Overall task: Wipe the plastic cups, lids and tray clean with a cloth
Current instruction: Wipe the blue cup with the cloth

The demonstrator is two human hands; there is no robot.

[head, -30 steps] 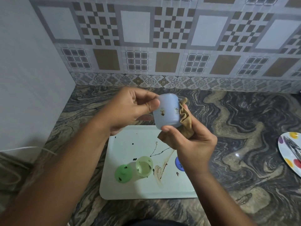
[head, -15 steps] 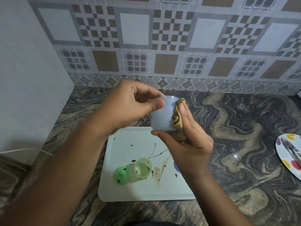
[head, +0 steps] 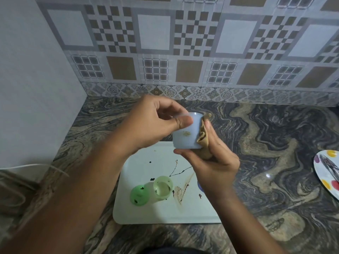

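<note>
Rotated since half a second ago: pale blue plastic cup (head: pixel 185 136). Its brown smear was at the cloth edge then and is now mid-wall, facing the camera. Both hands are roughly where they were. Left grip (head: pixel 152 125) pinches the cup's rim, thumb on the outer wall, fingers curled over the top. Right grip (head: pixel 216 162) grasps a bunched tan cloth (head: pixel 203 139), pressing it against the cup's right side, thumb across under the base. Cup is held roughly upright in the air, above the far edge of a pale rectangular plastic tray (head: pixel 146 167) on the dark marbled desk (head: pixel 275 143). Tray is streaked brown with dark spots. On it: round green plastic lid (head: pixel 138 196) just beside a translucent green plastic cup (head: pixel 162 188) lying on its side, and a blue lid (head: pixel 200 186) mostly hidden behind the right wrist. White plate with coloured dots (head: pixel 325 173) sits far right, well apart.
</note>
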